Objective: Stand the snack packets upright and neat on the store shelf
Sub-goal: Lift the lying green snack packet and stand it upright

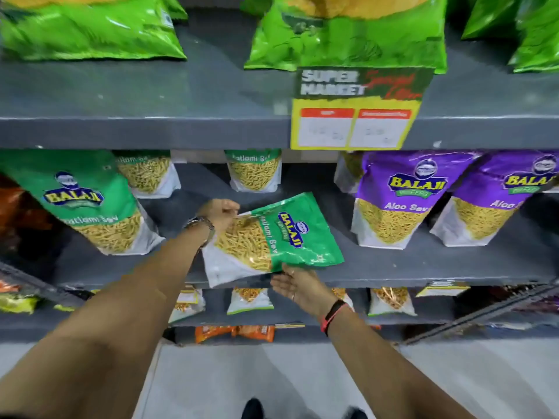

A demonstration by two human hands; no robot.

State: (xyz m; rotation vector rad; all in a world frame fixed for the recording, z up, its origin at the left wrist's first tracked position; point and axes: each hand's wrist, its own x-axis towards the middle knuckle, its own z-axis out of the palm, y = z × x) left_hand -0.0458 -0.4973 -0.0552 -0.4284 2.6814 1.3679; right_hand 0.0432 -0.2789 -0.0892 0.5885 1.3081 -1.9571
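Mid-frame, the person has a green Balaji Ratlami Sev packet (272,237) turned sideways over the grey middle shelf (423,267), its white bottom end toward lower left. The left hand (219,211) pinches the packet's upper edge near the top seam, fingers closed on it; the right hand (298,285) sits open-palmed under the lower edge, touching it, more a prop than a grip.

To do this bit well, they'd probably want to swing the white base down onto the shelf and square it up with the upright Ratlami Sev packet (90,204) at left and the purple Aloo Sev packets (402,201) at right, label facing out.
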